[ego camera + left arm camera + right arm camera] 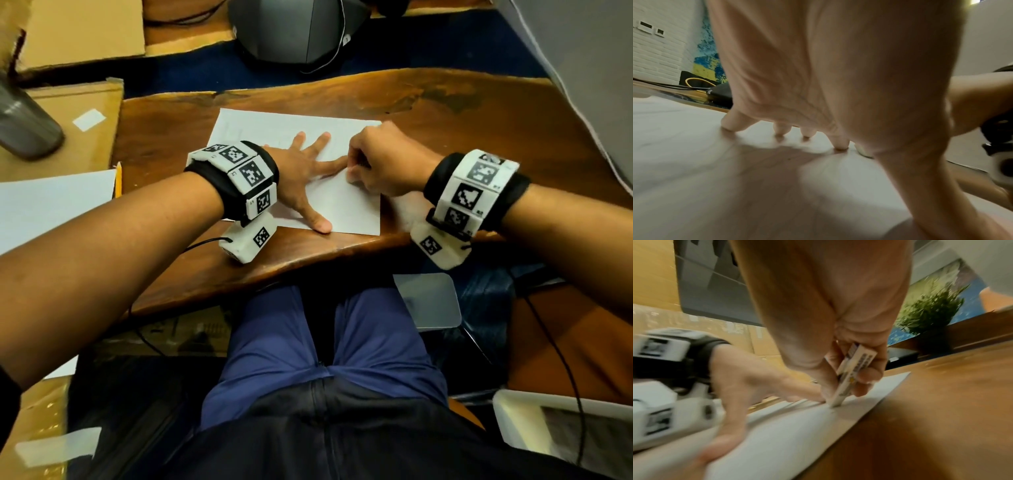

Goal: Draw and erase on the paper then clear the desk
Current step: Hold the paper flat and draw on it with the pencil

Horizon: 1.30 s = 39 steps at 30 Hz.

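A white sheet of paper (274,133) lies on the brown wooden desk (445,113). My left hand (308,168) is spread flat on the paper (694,162), fingers straight, holding it down. My right hand (380,161) pinches a white eraser (851,378) in a printed sleeve, tilted, with its lower end touching the paper (777,434) beside my left index fingertip. In the head view the eraser is hidden under the right hand. A yellow pencil (118,180) lies left of the desk on another white sheet (51,202).
Cardboard boxes (68,106) and a grey metal cup (24,126) stand at the left. A dark grey device (294,31) with cables sits behind the desk. A grey wall (589,68) rises at the right. A green plant (931,309) stands beyond the desk's far end.
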Motion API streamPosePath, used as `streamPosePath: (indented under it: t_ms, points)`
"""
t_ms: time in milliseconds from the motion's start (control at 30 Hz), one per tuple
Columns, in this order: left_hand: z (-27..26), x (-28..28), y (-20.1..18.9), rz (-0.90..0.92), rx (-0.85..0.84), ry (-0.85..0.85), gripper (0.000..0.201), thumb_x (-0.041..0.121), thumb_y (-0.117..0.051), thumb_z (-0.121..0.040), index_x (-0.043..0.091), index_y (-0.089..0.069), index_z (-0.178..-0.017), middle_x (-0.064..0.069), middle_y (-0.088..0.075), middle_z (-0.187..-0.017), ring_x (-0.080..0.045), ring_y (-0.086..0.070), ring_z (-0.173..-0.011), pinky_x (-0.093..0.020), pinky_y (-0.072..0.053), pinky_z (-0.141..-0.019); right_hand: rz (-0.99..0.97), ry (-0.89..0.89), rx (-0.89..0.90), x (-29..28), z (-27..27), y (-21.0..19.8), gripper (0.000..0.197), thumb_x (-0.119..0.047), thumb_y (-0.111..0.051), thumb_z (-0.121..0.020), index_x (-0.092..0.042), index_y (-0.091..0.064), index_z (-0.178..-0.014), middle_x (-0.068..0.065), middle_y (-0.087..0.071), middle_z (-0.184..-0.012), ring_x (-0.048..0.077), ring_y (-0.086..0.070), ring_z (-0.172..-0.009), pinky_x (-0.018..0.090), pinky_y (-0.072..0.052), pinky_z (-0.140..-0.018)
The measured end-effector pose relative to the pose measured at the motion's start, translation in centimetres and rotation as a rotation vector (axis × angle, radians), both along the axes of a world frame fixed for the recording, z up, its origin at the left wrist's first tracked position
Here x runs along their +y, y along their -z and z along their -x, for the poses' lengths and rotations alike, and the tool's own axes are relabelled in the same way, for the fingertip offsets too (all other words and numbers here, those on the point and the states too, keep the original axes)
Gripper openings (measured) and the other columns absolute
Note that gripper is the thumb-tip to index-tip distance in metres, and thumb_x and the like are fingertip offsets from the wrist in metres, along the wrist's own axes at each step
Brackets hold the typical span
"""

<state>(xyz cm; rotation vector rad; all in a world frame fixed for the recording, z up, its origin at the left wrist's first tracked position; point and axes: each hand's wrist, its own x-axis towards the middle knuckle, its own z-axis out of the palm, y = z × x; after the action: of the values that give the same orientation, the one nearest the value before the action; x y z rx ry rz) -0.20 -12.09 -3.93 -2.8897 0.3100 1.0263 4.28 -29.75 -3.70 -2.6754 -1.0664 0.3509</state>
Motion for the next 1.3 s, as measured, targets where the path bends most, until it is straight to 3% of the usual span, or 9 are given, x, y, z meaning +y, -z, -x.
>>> streamPosePath:
  t_ms: [133, 300, 467, 633, 800, 967, 1067, 1200, 1300]
  points:
    - [0.1, -0.1, -0.2, 0.018, 0.008, -0.009, 0.131, 0.085, -0.061, -0.044, 0.056, 0.016, -0.146, 0.005, 0.037, -0.156, -0.034, 0.025, -0.146, -0.076, -0.01, -0.109, 0.025, -0.162, 0.112, 0.1, 2.1, -0.2, 0.012, -0.023, -0.07, -0.089, -0.011, -0.071, -0.092, 0.006, -0.07, -0.086, 0.022, -0.063, -0.079, 0.038, -0.054, -0.073]
    - [0.1, -0.4, -0.3, -0.014, -0.004, -0.014, 0.132, 0.086, -0.061, -0.046, 0.053, 0.02, -0.146, 0.002, 0.036, -0.157, -0.036, 0.023, -0.146, -0.073, -0.009, -0.109, 0.017, 0.026, 0.012, -0.2, -0.5, -0.7, 0.012, -0.022, -0.069, -0.09, -0.01, -0.071, -0.093, 0.008, -0.07, -0.091, 0.023, -0.062, -0.082, 0.035, -0.054, -0.07]
    - [0.2, -0.3, -0.2, 0.012, -0.008, -0.021, 0.132, 0.086, -0.061, -0.046, 0.053, 0.018, -0.147, 0.001, 0.037, -0.156, -0.038, 0.024, -0.146, -0.074, -0.009, -0.11, 0.046, -0.233, 0.115, 0.0, 3.0, -0.5, 0.013, -0.022, -0.071, -0.087, -0.01, -0.071, -0.092, 0.004, -0.069, -0.085, 0.021, -0.062, -0.076, 0.031, -0.049, -0.069]
    - [0.0, -0.7, -0.1, -0.024, -0.007, -0.037, 0.134, 0.089, -0.058, -0.045, 0.052, 0.024, -0.144, -0.001, 0.035, -0.157, -0.04, 0.022, -0.146, -0.072, -0.011, -0.112, 0.013, -0.01, 0.005, -0.5, -0.5, -0.8, 0.016, -0.024, -0.071, -0.089, -0.009, -0.072, -0.096, 0.008, -0.07, -0.094, 0.022, -0.062, -0.086, 0.033, -0.051, -0.072]
    - [0.0, -0.5, -0.2, 0.004, -0.004, -0.045, 0.135, 0.089, -0.058, -0.044, 0.052, 0.022, -0.145, -0.002, 0.036, -0.157, -0.04, 0.023, -0.146, -0.071, -0.007, -0.113, 0.091, -0.275, 0.104, -0.2, 3.1, -1.2, 0.014, -0.024, -0.07, -0.089, -0.011, -0.072, -0.093, 0.002, -0.069, -0.085, 0.02, -0.063, -0.077, 0.031, -0.051, -0.071]
    - [-0.1, -0.5, 0.2, -0.005, -0.054, -0.139, 0.134, 0.096, -0.053, -0.045, 0.05, 0.022, -0.146, -0.003, 0.03, -0.159, -0.043, 0.018, -0.146, -0.071, -0.007, -0.113, 0.02, -0.017, 0.055, -1.0, -2.2, -1.0, 0.017, -0.027, -0.071, -0.09, -0.013, -0.072, -0.099, 0.002, -0.071, -0.092, 0.02, -0.066, -0.087, 0.034, -0.056, -0.078]
    - [-0.2, -0.6, -0.1, -0.03, -0.078, -0.182, 0.135, 0.097, -0.052, -0.048, 0.046, 0.021, -0.149, -0.005, 0.027, -0.161, -0.042, 0.014, -0.147, -0.069, -0.008, -0.114, 0.04, -0.007, 0.026, -0.4, -3.1, -0.5, 0.015, -0.027, -0.07, -0.091, -0.014, -0.071, -0.098, 0.003, -0.07, -0.092, 0.02, -0.065, -0.085, 0.037, -0.057, -0.078]
    - [-0.6, -0.4, -0.5, 0.032, -0.09, -0.066, 0.132, 0.086, -0.056, -0.057, 0.032, 0.014, -0.155, -0.001, 0.021, -0.162, -0.033, 0.011, -0.15, -0.06, -0.008, -0.119, 0.044, 0.009, 0.006, 0.0, -3.6, -0.8, 0.015, -0.026, -0.071, -0.09, -0.013, -0.071, -0.098, 0.004, -0.07, -0.092, 0.022, -0.065, -0.087, 0.038, -0.057, -0.079]
    - [-0.6, 0.3, 0.0, 0.114, -0.086, -0.031, 0.12, 0.082, -0.059, -0.062, 0.046, 0.012, -0.152, 0.007, 0.021, -0.162, -0.029, 0.015, -0.15, -0.068, -0.007, -0.115, 0.01, 0.034, 0.002, -0.1, -3.6, -0.6, 0.017, -0.027, -0.069, -0.092, -0.011, -0.071, -0.099, 0.005, -0.07, -0.092, 0.022, -0.065, -0.086, 0.036, -0.056, -0.075]
